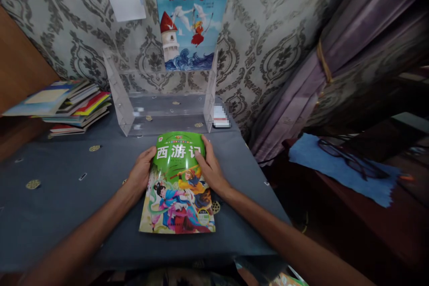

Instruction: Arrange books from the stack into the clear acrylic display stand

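A glossy picture book [177,187] with a green top and colourful cartoon figures faces up between my hands, its cover slightly bowed. My left hand [142,170] grips the book's left edge, fingers hidden behind it. On the right edge, my right hand [211,167] holds it with the thumb over the cover. Just beyond the book stands a clear acrylic stand [164,105] with two upright side panels.
A pile of books [77,105] sits at the table's left. A blue storybook poster [194,18] and a white paper [127,6] are on the wall. A phone-like item [221,116] lies right of the stand. Glasses [351,158] rest on a blue cloth [308,152] beyond the table's right edge.
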{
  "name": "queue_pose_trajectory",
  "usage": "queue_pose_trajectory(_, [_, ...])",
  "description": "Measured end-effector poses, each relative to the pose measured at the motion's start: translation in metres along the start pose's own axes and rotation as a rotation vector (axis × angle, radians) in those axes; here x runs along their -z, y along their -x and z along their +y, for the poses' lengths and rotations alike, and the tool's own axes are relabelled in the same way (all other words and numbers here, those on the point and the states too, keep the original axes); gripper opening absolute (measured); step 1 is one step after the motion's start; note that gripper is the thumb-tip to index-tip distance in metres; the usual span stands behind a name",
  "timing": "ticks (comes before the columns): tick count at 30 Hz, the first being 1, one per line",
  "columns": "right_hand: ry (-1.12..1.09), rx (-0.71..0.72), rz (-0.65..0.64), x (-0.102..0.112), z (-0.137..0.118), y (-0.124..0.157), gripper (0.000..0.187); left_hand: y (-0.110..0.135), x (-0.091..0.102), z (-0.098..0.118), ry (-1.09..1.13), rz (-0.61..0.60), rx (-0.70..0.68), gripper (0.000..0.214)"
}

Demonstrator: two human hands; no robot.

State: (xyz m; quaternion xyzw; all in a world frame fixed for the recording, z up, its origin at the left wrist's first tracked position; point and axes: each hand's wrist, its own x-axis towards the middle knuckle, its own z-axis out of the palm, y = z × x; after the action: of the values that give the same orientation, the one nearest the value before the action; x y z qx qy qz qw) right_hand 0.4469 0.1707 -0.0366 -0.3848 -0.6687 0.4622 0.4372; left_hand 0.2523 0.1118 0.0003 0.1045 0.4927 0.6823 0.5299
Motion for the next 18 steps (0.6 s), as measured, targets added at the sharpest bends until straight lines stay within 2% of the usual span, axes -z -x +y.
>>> queue_pose_trajectory(4, [-0.369,-0.2,0.012,0.0,-0.01,0.004,0.075,0.001,-0.001,0.001,-0.036,-0.024,-0.069,0.011])
queue_pose_trajectory(8, [-0.696,-0.397,-0.073,0.0,-0.031,0.01,0.057,0.001,-0.001,0.004,-0.048,-0.047,-0.146,0.023])
queue_pose_trajectory(11, [-0.758,-0.439,-0.106,-0.001,-0.041,0.015,0.047,0.001,-0.001,0.005,-0.039,-0.028,-0.175,0.025])
queue_pose_trajectory(13, [-0.777,-0.436,-0.082,-0.001,-0.043,0.017,0.046,0.003,-0.001,0.004,-0.051,-0.037,-0.156,0.025])
queue_pose_trajectory(18, [-0.759,-0.407,0.021,0.004,-0.042,0.015,0.045,0.014,-0.003,-0.005,-0.152,-0.043,-0.004,0.033])
